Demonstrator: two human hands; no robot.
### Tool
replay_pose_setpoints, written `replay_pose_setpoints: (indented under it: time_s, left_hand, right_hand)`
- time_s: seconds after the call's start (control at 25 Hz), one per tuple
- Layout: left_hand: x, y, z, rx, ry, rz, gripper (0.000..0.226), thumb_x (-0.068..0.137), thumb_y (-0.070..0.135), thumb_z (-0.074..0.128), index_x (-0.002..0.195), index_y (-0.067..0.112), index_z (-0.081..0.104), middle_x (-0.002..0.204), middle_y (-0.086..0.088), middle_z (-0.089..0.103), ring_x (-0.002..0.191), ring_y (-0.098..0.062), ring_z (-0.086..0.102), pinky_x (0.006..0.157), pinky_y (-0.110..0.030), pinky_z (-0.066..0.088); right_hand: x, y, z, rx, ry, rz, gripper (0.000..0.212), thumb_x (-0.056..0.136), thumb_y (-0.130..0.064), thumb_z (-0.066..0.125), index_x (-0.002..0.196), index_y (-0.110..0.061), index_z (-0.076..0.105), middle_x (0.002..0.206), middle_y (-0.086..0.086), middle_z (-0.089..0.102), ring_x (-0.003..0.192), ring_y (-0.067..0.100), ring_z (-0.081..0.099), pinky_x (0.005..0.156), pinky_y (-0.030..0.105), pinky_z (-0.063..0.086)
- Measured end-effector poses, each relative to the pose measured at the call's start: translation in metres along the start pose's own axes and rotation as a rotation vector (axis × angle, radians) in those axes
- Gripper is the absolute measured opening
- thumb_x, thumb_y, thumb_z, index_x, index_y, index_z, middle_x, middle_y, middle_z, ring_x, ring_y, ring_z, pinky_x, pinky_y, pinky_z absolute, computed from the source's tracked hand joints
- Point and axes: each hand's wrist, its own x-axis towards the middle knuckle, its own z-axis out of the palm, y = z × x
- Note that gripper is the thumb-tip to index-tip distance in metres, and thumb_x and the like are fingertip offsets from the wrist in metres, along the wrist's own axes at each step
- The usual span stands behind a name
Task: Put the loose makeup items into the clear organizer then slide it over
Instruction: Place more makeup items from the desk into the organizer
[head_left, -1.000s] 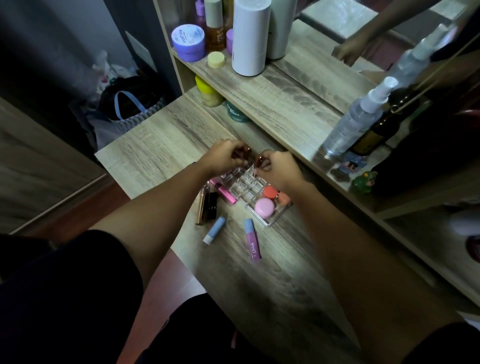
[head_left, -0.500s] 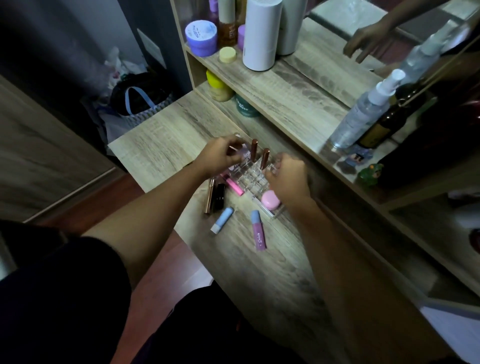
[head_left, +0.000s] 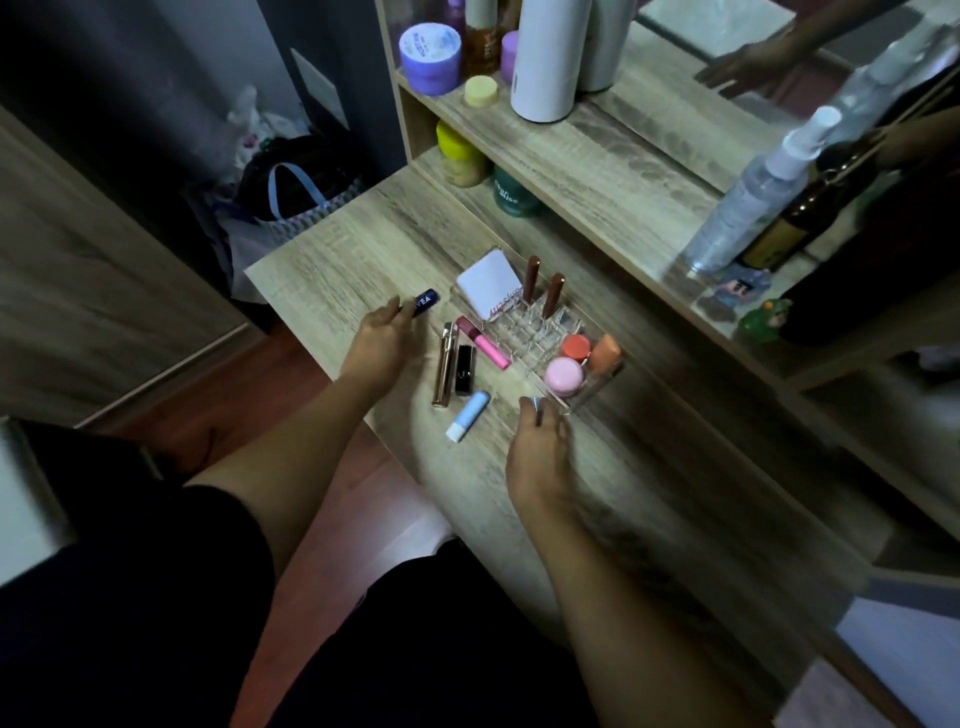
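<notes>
The clear organizer (head_left: 524, 332) sits on the wooden tabletop (head_left: 363, 249). Two brown lip tubes (head_left: 531, 278) stand upright in its far cells. A white compact (head_left: 488, 286) leans at its far-left end, and a pink pot (head_left: 563, 375) and orange pots (head_left: 575, 345) fill its near end. Loose to its left lie a pink gloss (head_left: 483, 343), a black lipstick (head_left: 465, 369), a rose-gold tube (head_left: 444, 364) and a light-blue stick (head_left: 467, 415). My left hand (head_left: 382, 338) grips a dark blue lip balm (head_left: 423, 302). My right hand (head_left: 535, 447) is closed over the purple tube, with only its pale tip (head_left: 531, 401) showing.
A raised shelf behind the organizer carries a spray bottle (head_left: 753, 192), a white cylinder (head_left: 545, 57), a purple jar (head_left: 430, 57) and a small green figure (head_left: 763, 319). Under it stand a yellow-lidded jar (head_left: 457, 153) and a green jar (head_left: 511, 192). A bag (head_left: 296, 187) lies on the floor at left.
Both hands have drawn back from the organizer, uncovering the white compact. My left hand has taken up the dark blue lip balm; my right hand has come down onto the purple tube.
</notes>
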Motion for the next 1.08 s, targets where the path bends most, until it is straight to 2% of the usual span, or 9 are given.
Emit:
replay_pose_setpoints:
  time_s: [0.12, 0.24, 0.36, 0.44, 0.64, 0.76, 0.84, 0.96, 1.08]
  left_hand:
    - [0.017, -0.005, 0.004, 0.023, -0.057, -0.019, 0.046, 0.092, 0.008, 0.047, 0.138, 0.004, 0.038, 0.144, -0.032, 0.035, 0.127, -0.045, 0.042, 0.109, -0.040, 0.033]
    - [0.023, -0.001, 0.007, 0.006, -0.020, 0.023, 0.041, 0.090, 0.006, 0.046, 0.132, 0.007, 0.047, 0.128, -0.025, 0.055, 0.105, -0.043, 0.057, 0.089, -0.042, 0.045]
    - [0.021, 0.001, 0.008, -0.035, 0.023, 0.021, 0.043, 0.085, 0.001, 0.048, 0.127, 0.012, 0.054, 0.102, -0.026, 0.065, 0.088, -0.039, 0.061, 0.074, -0.041, 0.047]
    - [0.016, 0.001, 0.010, -0.072, 0.027, -0.016, 0.042, 0.085, 0.003, 0.049, 0.125, 0.012, 0.055, 0.097, -0.028, 0.066, 0.089, -0.038, 0.060, 0.074, -0.040, 0.046]
    - [0.006, 0.006, 0.018, -0.162, 0.032, -0.133, 0.039, 0.085, 0.013, 0.056, 0.123, 0.001, 0.051, 0.113, -0.027, 0.060, 0.106, -0.039, 0.055, 0.091, -0.042, 0.044]
    - [0.007, 0.006, 0.014, -0.171, 0.025, -0.224, 0.035, 0.080, 0.022, 0.062, 0.107, 0.001, 0.059, 0.104, -0.025, 0.059, 0.096, -0.037, 0.056, 0.082, -0.039, 0.045]
    - [0.006, 0.011, 0.004, -0.356, 0.106, -0.233, 0.032, 0.076, 0.033, 0.063, 0.094, 0.006, 0.063, 0.089, -0.017, 0.063, 0.079, -0.028, 0.059, 0.072, -0.033, 0.046]
    - [0.011, 0.031, -0.013, -0.736, 0.135, -0.147, 0.017, 0.074, 0.030, 0.066, 0.086, 0.021, 0.058, 0.073, 0.004, 0.060, 0.063, -0.006, 0.056, 0.064, -0.022, 0.048]
    - [0.022, 0.055, -0.019, -0.937, -0.031, -0.067, 0.017, 0.078, 0.011, 0.068, 0.089, 0.020, 0.058, 0.076, 0.006, 0.060, 0.070, -0.006, 0.060, 0.073, -0.024, 0.053]
  right_hand:
    - [0.004, 0.002, 0.004, 0.020, 0.007, 0.021, 0.049, 0.094, 0.003, 0.033, 0.140, -0.012, 0.034, 0.145, 0.016, 0.037, 0.128, 0.031, 0.040, 0.109, 0.034, 0.030]
    - [0.007, 0.005, 0.005, 0.033, 0.019, 0.036, 0.052, 0.092, 0.005, 0.035, 0.140, -0.015, 0.036, 0.145, 0.014, 0.038, 0.125, 0.032, 0.042, 0.105, 0.035, 0.035]
    - [0.009, 0.005, 0.008, 0.040, 0.017, 0.018, 0.052, 0.092, 0.003, 0.036, 0.141, -0.016, 0.036, 0.146, 0.012, 0.038, 0.127, 0.031, 0.040, 0.106, 0.034, 0.034]
    - [0.010, 0.004, 0.008, 0.049, 0.018, 0.006, 0.051, 0.093, 0.001, 0.038, 0.140, -0.018, 0.037, 0.146, 0.010, 0.039, 0.128, 0.030, 0.040, 0.107, 0.033, 0.034]
    - [0.015, -0.002, 0.003, 0.138, 0.037, 0.033, 0.058, 0.089, -0.004, 0.053, 0.142, -0.014, 0.033, 0.144, 0.011, 0.042, 0.129, 0.028, 0.042, 0.106, 0.033, 0.036]
    - [0.012, -0.004, -0.006, 0.196, 0.064, 0.062, 0.059, 0.085, -0.012, 0.059, 0.140, -0.010, 0.036, 0.141, 0.013, 0.042, 0.126, 0.029, 0.043, 0.102, 0.034, 0.040]
    - [0.012, -0.004, -0.016, 0.333, 0.171, 0.038, 0.052, 0.085, -0.010, 0.059, 0.135, -0.010, 0.044, 0.134, 0.014, 0.046, 0.116, 0.027, 0.048, 0.093, 0.034, 0.045]
    - [0.020, -0.003, -0.039, 0.600, 0.385, 0.010, 0.041, 0.085, -0.009, 0.062, 0.125, -0.012, 0.054, 0.122, 0.011, 0.055, 0.101, 0.015, 0.056, 0.076, 0.013, 0.050]
    - [0.039, -0.001, -0.068, 0.693, 0.597, 0.019, 0.032, 0.082, -0.009, 0.067, 0.114, -0.012, 0.060, 0.109, 0.007, 0.067, 0.090, 0.010, 0.062, 0.063, -0.004, 0.040]
